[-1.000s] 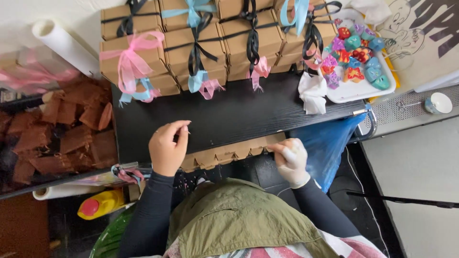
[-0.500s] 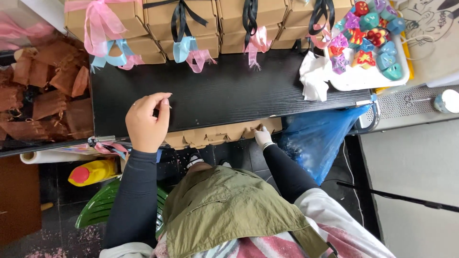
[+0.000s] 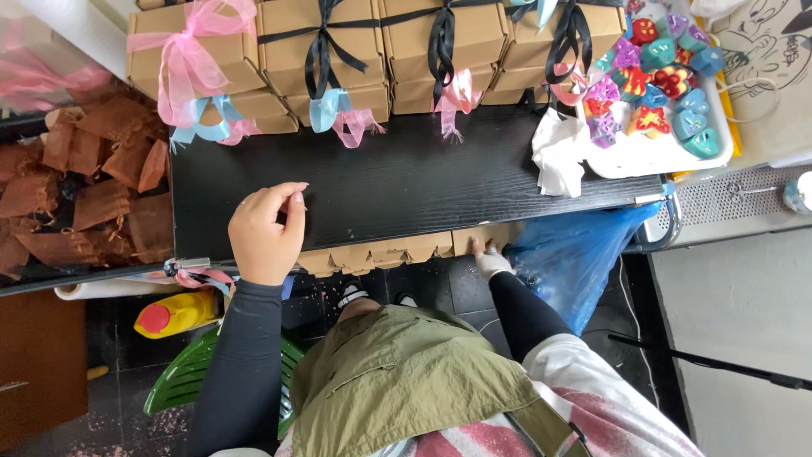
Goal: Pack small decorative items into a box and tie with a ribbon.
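Resting at the near edge of the black surface (image 3: 406, 182), my left hand (image 3: 264, 233) is loosely curled, fingers bent and thumb drawn toward the fingertips as if pinching; whether anything tiny sits between them I cannot tell. Just below and to the right of it, a strip of flat brown cardboard (image 3: 397, 250) with a notched edge pokes out from under the surface's edge. My right hand (image 3: 489, 261), in a pale glove, is lower down at the far end of that strip, touching it with the fingers pointing up; its grip is mostly hidden, so I cannot tell how far open it is. A blue plastic bag (image 3: 575, 254) hangs just beside my right hand. Well beyond my left hand, brown boxes (image 3: 338, 42) tied with pink, black and blue ribbon stand stacked in a row. Left of that hand lies a heap of brown pouches (image 3: 93, 186).
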